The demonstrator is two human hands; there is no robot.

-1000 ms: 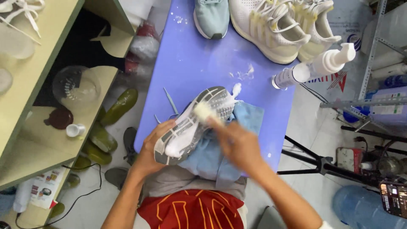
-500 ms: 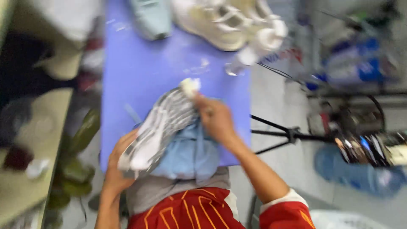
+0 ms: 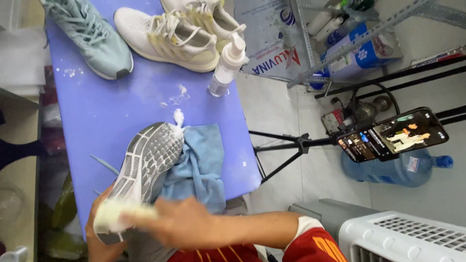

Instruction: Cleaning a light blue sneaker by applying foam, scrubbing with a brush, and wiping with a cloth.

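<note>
Scrubbing heel end of grey-soled sneaker (image 3: 148, 162), sole up, lying tilted on blue towel (image 3: 201, 167) at near edge of blue desk (image 3: 107, 111). Right hand (image 3: 182, 223) grip clenched around pale brush (image 3: 121, 213), motion-blurred, bristles against sole near heel. Left hand (image 3: 99, 240) grip wrapped under sneaker heel, holding it. Foam blob at sneaker toe, foam flecks on desk beyond. Spray bottle (image 3: 225, 65) upright near far edge, just beside cream sneaker pair (image 3: 170, 39); pale green sneaker (image 3: 90, 36) left of those. Phone on tripod (image 3: 393, 136) right of desk.
</note>
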